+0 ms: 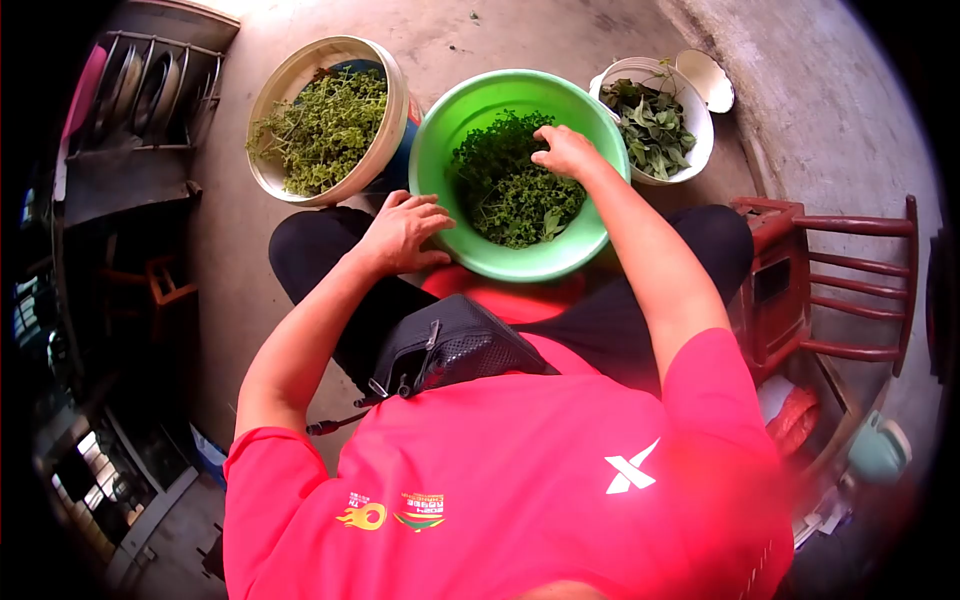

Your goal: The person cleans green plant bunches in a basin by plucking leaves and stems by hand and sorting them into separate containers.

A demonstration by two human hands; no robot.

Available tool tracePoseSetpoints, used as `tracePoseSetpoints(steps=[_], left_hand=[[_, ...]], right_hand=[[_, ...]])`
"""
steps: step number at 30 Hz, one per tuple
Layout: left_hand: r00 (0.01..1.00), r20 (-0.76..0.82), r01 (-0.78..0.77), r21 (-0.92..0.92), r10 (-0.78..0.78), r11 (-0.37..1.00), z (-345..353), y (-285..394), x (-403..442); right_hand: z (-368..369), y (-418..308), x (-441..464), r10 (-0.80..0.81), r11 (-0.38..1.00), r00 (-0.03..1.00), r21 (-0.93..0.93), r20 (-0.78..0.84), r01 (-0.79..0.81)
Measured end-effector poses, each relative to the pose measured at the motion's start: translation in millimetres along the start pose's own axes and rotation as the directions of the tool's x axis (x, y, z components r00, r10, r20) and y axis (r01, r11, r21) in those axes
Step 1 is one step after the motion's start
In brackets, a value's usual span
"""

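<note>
A green plastic basin [437,128] stands between my knees, with leafy green sprigs [515,190] heaped in it. My left hand [405,232] rests at the basin's near left rim, its fingers stretched out and holding nothing. Over the right side of the basin reaches my right hand [568,153]. Its thumb and forefinger are apart above the sprigs, and I see nothing between them; the other fingers are partly hidden. To the left, a tilted white bucket [262,95] is full of lighter green stalks [330,130]. A smaller white bucket [700,150] at the right holds broader leaves [650,125].
A pale round lid [706,80] lies beside the small bucket, by the wall. On the right is a dark red wooden chair [775,290]. A rack with dishes [150,90] stands at the far left. A black waist bag [455,345] sits on my lap.
</note>
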State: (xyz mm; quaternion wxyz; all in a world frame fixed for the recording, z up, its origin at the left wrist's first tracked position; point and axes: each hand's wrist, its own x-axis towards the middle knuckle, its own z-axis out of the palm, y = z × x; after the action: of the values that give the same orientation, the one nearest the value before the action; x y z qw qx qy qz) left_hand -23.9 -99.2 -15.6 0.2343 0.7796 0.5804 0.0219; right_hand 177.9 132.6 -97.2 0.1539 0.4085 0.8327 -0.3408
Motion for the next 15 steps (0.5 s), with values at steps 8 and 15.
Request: tracePoseSetpoints(steps=[8, 15], left_hand=[[0.997, -0.065, 0.035, 0.012, -0.034, 0.999, 14, -3, -6], [0.997, -0.066, 0.047, 0.024, -0.045, 0.999, 15, -4, -5]], right_hand=[[38, 24, 68, 0.098, 0.994, 0.993, 0.056, -0.073, -0.094], [65, 9, 67, 0.105, 0.951, 0.986, 0.276, 0.128, -0.138]])
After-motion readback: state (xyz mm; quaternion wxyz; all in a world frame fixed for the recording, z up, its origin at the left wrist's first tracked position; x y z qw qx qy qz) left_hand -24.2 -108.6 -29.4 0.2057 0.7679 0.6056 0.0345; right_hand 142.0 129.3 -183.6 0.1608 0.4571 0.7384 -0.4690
